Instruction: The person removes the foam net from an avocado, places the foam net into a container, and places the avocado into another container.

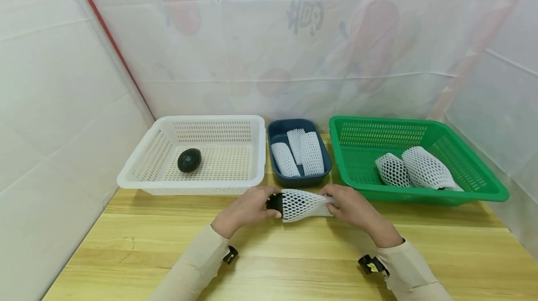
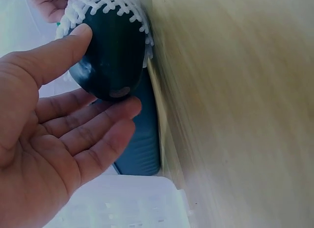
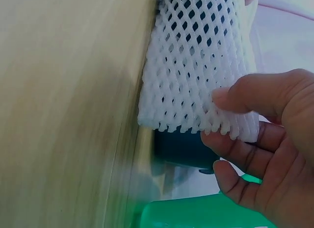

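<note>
A dark green avocado (image 2: 110, 56) is partly inside a white foam net sleeve (image 1: 300, 205), its bare end showing on the left. My left hand (image 1: 252, 205) holds that end, with the thumb on one side and the fingers on the other. My right hand (image 1: 353, 207) pinches the sleeve's open end between thumb and fingers, as the right wrist view shows. Through the mesh (image 3: 196, 22), the dark skin shows at the far part, while the end by my right hand looks flattened. Both hands are just above the wooden table, in front of the blue bin.
A white basket (image 1: 191, 184) at the left holds one bare avocado (image 1: 189, 160). The small blue bin (image 1: 299, 181) in the middle contains several foam sleeves (image 1: 312, 154). In the green basket (image 1: 349, 170) at the right lie two sleeved avocados (image 1: 428, 168). White sheeting hangs behind.
</note>
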Available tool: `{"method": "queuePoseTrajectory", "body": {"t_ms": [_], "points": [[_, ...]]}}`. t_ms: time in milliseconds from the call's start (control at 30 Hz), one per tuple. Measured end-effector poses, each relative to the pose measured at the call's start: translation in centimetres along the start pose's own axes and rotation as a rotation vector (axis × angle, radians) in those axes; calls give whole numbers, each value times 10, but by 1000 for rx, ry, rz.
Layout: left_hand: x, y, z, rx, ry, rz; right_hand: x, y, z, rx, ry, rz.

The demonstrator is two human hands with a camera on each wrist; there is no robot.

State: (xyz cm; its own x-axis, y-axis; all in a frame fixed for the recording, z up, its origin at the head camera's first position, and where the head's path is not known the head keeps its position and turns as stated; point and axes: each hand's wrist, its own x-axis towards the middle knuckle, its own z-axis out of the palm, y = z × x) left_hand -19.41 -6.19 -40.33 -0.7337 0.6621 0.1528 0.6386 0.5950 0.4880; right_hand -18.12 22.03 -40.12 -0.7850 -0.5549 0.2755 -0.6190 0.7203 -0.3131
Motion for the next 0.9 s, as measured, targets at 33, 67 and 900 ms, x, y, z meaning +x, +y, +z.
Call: {"method": "queuePoseTrajectory", "body": {"t_ms": [33, 67, 900], "points": [[0, 0, 0, 7, 0, 1, 0, 0, 0, 3, -1, -1], [0, 1, -1, 14, 0, 1, -1, 0, 0, 5, -3, -4], [4, 6, 7, 7, -31, 27, 12, -17, 17, 39, -61, -64]]}}
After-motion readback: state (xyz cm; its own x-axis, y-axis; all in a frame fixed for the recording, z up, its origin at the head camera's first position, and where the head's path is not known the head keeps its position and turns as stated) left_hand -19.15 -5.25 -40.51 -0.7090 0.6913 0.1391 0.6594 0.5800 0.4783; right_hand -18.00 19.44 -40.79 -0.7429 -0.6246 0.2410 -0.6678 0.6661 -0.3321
